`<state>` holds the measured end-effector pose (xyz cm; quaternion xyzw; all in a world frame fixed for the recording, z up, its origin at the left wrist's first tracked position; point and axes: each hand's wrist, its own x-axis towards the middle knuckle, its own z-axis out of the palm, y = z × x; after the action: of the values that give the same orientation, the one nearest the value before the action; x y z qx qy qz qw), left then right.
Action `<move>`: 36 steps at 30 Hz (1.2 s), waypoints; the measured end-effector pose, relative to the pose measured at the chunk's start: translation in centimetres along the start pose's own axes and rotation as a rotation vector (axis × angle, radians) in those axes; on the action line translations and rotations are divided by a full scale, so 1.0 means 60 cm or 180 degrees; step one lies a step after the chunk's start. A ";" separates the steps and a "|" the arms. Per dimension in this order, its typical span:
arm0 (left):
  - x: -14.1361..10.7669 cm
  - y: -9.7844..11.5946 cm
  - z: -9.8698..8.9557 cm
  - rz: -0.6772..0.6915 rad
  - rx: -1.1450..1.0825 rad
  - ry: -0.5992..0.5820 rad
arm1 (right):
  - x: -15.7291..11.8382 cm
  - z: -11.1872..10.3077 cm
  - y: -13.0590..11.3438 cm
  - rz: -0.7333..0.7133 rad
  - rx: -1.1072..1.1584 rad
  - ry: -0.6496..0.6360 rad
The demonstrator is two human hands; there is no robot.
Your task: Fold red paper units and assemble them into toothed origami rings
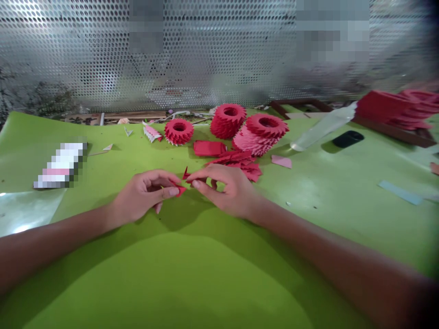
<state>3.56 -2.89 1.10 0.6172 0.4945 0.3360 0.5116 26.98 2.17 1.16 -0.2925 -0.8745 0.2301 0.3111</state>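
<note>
My left hand (pixel 147 194) pinches a small folded red paper piece (pixel 180 189) between thumb and fingers. Close to it, my right hand (pixel 228 187) is closed on another folded red paper piece (pixel 186 173), whose pointed tip sticks up. The two pieces are very near each other; whether they touch I cannot tell. Just behind my right hand lies a loose pile of folded red paper pieces (pixel 236 157). A flat red paper stack (pixel 209 148) sits beyond it. Farther back stand a small red paper ring (pixel 179 131), a red paper cylinder (pixel 228 121) and a red-and-pink one (pixel 260 132).
A green sheet (pixel 164 283) covers the table. To the right are a clear bottle (pixel 322 128), a dark oval object (pixel 348 139) and a pink paper scrap (pixel 281 161). A blurred-out phone-like object (pixel 61 164) lies left. A perforated metal panel (pixel 206 59) rises behind.
</note>
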 end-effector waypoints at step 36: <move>-0.017 -0.006 0.013 0.1278 0.0515 0.0781 | -0.008 0.009 -0.036 0.0028 0.0671 0.0380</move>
<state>3.93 -4.10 0.66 0.6967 0.4456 0.4626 0.3195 26.14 0.15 1.86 -0.2752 -0.8241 0.3043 0.3906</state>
